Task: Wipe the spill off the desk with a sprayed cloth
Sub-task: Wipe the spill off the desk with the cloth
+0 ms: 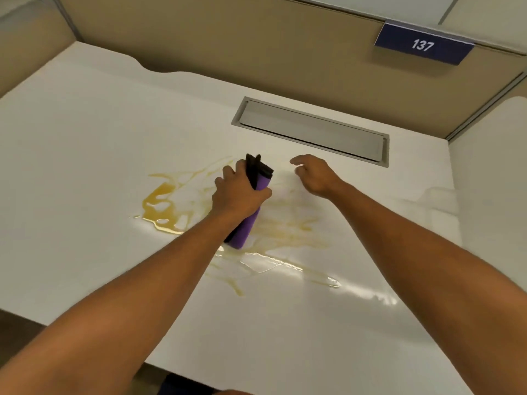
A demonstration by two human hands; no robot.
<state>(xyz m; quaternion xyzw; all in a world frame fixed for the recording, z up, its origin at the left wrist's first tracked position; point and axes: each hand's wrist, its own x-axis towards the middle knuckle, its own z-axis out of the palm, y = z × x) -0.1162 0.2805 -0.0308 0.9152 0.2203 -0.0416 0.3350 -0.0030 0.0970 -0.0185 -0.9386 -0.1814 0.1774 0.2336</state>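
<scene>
- The lower part of the purple cylindrical spray bottle with a black nozzle head [251, 215] is partly hidden behind the left wrist, so I cannot tell whether its base touches the surface or hangs just above it.
- No cloth can be made out with certainty; a pale, blurred patch lies under and beside the right hand, too faint to name.
- Both arms are cut off at the bottom and side edges of the frame.
- The left hand [239, 192] is closed around the middle of the bottle, fingers wrapped over its far side and thumb across the near side, with the bottle tilted and its black head pointing away from the person.
- The right hand [315, 175] is loosely spread, palm down, fingers slightly curled, holding nothing; whether it touches the surface cannot be told.
- The amber liquid spill [162, 209] lies on the white rectangular desk [71, 166], thickest to the left of the bottle, with thinner smears and clear wet streaks running right and toward the person.
- A grey recessed metal cable flap [310, 129] sits beyond the hands.
- A dark blue label reading 137 [423, 45] hangs on the beige partition.
</scene>
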